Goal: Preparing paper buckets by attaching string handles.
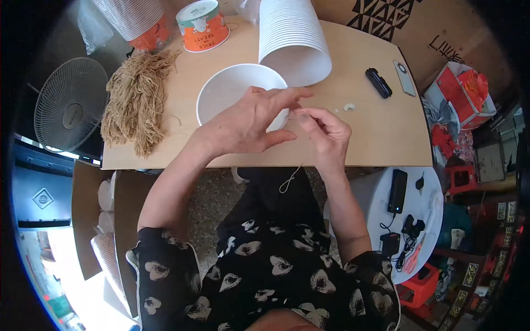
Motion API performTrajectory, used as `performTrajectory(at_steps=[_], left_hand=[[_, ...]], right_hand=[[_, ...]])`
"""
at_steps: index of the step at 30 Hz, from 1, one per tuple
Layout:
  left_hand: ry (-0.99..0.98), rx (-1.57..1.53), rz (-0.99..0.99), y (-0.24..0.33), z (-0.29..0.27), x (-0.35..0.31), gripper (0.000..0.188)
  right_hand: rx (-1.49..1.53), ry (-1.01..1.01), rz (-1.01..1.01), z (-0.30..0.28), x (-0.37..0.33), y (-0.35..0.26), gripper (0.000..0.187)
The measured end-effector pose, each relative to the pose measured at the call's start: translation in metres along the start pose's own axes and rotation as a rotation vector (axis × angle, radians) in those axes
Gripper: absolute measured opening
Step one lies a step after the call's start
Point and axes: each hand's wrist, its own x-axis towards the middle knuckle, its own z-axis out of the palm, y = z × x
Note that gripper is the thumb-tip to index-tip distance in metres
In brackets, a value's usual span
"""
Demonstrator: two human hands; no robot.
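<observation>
My right hand (329, 132) is closed in a pinch just above the table's near edge. A thin tan string (287, 183) seems to come from its fingers and hangs in a loop below the table edge. Close by, my left hand (248, 121) has its thumb and forefinger spread apart, facing the right fingertips. Its other fingers are partly hidden. Behind the left hand lies a white paper tub (229, 83), its inside showing and its right part covered by my hand. A large bundle of tan strings (137, 102) lies at the table's left side.
A stack of white tubs (292, 33) lies at the back of the wooden table (381, 138), beside an orange-and-green lidded tub (203, 27). A black clip-like object (378, 83) and a phone (404, 78) lie right. A fan (72, 107) stands left; a white round stool (364, 190) holds chargers.
</observation>
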Motion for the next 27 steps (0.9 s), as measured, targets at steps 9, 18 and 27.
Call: performTrajectory(at_steps=[9, 18, 27], left_hand=[[0.082, 0.103, 0.016, -0.002, 0.001, -0.008, 0.039], [0.146, -0.21, 0.001, -0.007, -0.004, 0.001, 0.019], [-0.032, -0.468, -0.146, 0.012, -0.018, 0.01, 0.027]], right_hand=[[0.11, 0.095, 0.052, -0.004, 0.004, -0.015, 0.016], [0.15, 0.033, 0.149, -0.006, 0.013, -0.016, 0.018], [0.239, -0.152, 0.18, -0.015, 0.025, -0.02, 0.015]])
